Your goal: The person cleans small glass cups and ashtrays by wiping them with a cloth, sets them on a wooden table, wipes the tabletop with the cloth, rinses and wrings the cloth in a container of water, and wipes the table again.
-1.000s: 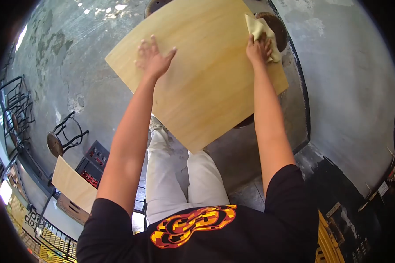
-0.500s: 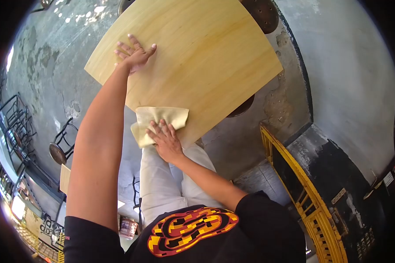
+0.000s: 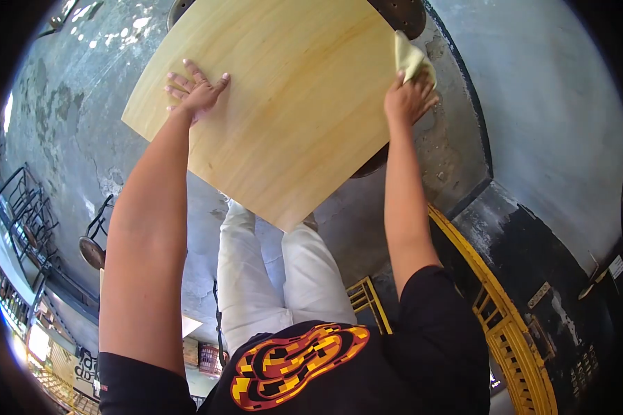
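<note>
Mottled floor (image 3: 83, 131) spreads left of the grained, angular board (image 3: 284, 111); left hand (image 3: 199, 95) splayed flat on it, right hand (image 3: 408, 104) at its right edge, grip on soft cloth (image 3: 411, 58) unclear.

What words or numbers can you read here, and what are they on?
None can be read for sure.
Dark lettering, lower left: too small and warped.
White label, far right: too small.
Left sleeve mark: too tiny.
Shirt print: a colourful pattern, no clear letters.
Wooden board: no writing shows.
</note>
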A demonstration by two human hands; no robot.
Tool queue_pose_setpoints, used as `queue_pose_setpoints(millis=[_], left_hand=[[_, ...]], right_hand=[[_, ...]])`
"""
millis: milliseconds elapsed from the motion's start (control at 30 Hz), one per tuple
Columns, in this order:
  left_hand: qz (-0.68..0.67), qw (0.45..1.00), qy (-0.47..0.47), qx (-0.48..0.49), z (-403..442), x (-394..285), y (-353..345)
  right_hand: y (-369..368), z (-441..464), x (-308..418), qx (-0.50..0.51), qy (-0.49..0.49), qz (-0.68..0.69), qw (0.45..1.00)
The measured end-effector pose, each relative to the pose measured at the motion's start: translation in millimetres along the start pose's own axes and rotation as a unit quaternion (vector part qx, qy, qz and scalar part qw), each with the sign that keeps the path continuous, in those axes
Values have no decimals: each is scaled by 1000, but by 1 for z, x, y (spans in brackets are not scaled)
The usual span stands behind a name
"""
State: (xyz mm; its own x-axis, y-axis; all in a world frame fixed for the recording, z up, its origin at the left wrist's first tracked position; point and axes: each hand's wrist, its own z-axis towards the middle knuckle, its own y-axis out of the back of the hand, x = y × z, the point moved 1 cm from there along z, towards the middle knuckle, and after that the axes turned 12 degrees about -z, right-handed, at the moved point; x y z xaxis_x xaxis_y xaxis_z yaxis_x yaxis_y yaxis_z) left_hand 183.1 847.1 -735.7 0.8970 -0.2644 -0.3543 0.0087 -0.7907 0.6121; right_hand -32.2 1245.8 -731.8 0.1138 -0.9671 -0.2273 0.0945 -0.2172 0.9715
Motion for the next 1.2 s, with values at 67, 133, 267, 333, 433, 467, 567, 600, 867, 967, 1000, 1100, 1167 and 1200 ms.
queue_pose_setpoints(millis=[67,133,267,333,433,467,567,600,867,967,1000,1100,1167,1200], left_hand=[[1,1000,3,4,-1,-2,1],[-2,1000,3,3,-2,-1,0],[-1,1000,1,-3,-1,-1,-1],[-2,1000,-1,-10,-1,-2,0],[3,1000,0,-13,-1,1,-3],[5,1000,-1,-14,0,1,-2],[0,1000,9,-5,2,0,-2],[1,1000,11,-6,2,1,-2],[9,1000,18,-17,4,0,-4],[5,999,13,-31,9,5,-6],[2,1000,10,-28,8,3,-5],[-1,1000,3,-17,3,4,-5],[-7,1000,-6,-19,9,6,-5],[-4,1000,-4,-23,11,7,-6]], right_hand=[[2,29,-7,40,0,43,998],[0,17,-8,1,6,52,999],[29,-62,6,17,67,80,994],[56,-142,28,83,88,42,992],[112,-266,54,208,155,88,962],[130,-295,60,258,192,117,940],[157,-361,69,331,240,116,905],[161,-370,70,311,248,128,908],[115,-208,4,119,57,207,969],[105,-99,-50,-19,7,207,978],[98,-67,-63,-71,49,179,980],[35,-1,-92,-43,180,120,975],[16,6,-74,-39,210,132,968],[-2,0,-67,-100,235,62,965]])
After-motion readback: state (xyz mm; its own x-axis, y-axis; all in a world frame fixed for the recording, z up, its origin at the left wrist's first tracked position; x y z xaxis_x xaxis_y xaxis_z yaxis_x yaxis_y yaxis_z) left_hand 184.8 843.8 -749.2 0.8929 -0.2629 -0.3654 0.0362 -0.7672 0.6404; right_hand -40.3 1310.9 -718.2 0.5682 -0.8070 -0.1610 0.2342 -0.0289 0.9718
